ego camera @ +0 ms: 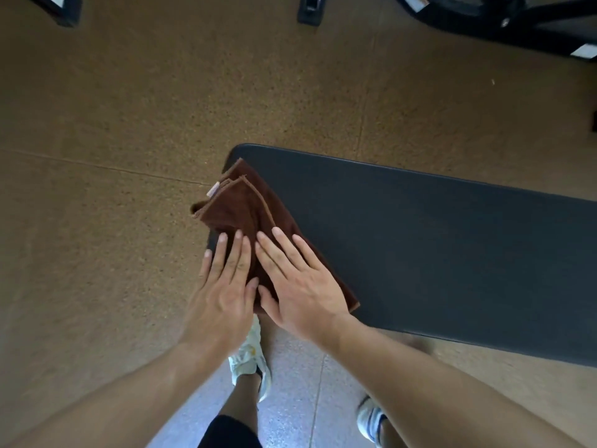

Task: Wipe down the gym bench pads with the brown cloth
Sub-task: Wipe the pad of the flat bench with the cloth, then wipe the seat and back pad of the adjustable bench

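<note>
Head view, steeply downward, seemingly close.

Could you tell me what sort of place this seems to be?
Most likely a gym: a long padded bench stands on speckled rubber-like flooring, with black equipment frames at the far edge.

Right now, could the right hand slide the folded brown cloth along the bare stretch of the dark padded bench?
Probably yes: the right hand lies flat on the brown cloth, and the dark bench pad beside it shows nothing in the way.
</note>
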